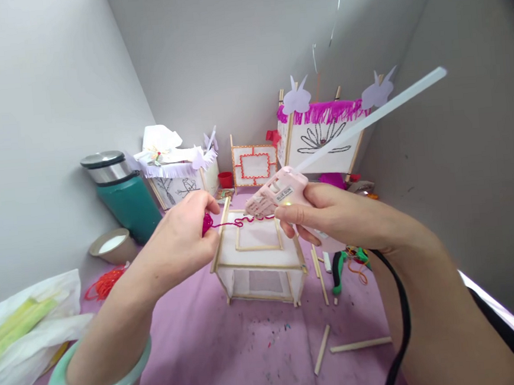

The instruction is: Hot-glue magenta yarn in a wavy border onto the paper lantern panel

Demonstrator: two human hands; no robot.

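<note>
Closed around a bundle of magenta yarn (206, 224), my left hand (184, 234) is at the left edge of a small lantern frame (262, 258) of wooden sticks and white panels. A wavy strand of the yarn runs right across the top of the frame. My right hand (325, 211) grips a pale pink glue gun (286, 191), its nozzle pointing left and down over the frame's top. A long translucent glue stick (375, 115) sticks out of the gun's back. Whether the nozzle touches the yarn, I cannot tell.
Decorated paper lanterns (324, 137) stand at the back. To the left are a green tumbler (126, 197), a bowl (112, 245) and red yarn (106, 282). Green-handled pliers (340, 272) and loose wooden sticks (360, 345) lie on the right of the purple cloth (198, 351).
</note>
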